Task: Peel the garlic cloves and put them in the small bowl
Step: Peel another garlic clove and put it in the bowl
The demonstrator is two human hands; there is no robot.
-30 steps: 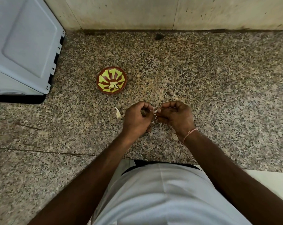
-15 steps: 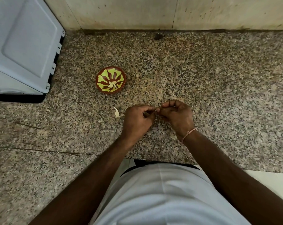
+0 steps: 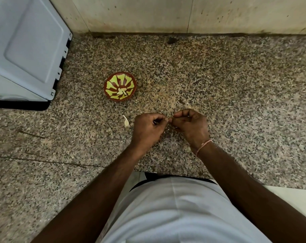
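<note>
Fingertips of both hands meet over the speckled granite counter [image 3: 218,81], pinching one small garlic clove [image 3: 168,119] between them; only a pale sliver of it shows, the rest hidden by the fingers. The left hand [image 3: 147,130] has its fingers curled in tight, knuckles up, thumb and forefinger closed on the clove's left end. The right hand [image 3: 190,126] is curled the same way and pinches the clove's right end; a thin pink thread bracelet [image 3: 204,145] sits on its wrist.

Just left of the left hand, apart from it, a single pale garlic clove [image 3: 126,121] lies on the counter. Farther beyond the left hand stands the small bowl [image 3: 120,86], red-brown with yellow-green petal shapes painted inside, and a few pale peeled cloves [image 3: 122,92] rest at its bottom. Bits of papery skin [image 3: 166,129] lie on the counter under and between the hands, hard to make out against the speckle.

Far to the left of both hands sits a grey plastic appliance [image 3: 26,50], tilted. Beyond the hands runs a stained beige wall [image 3: 183,14].
</note>
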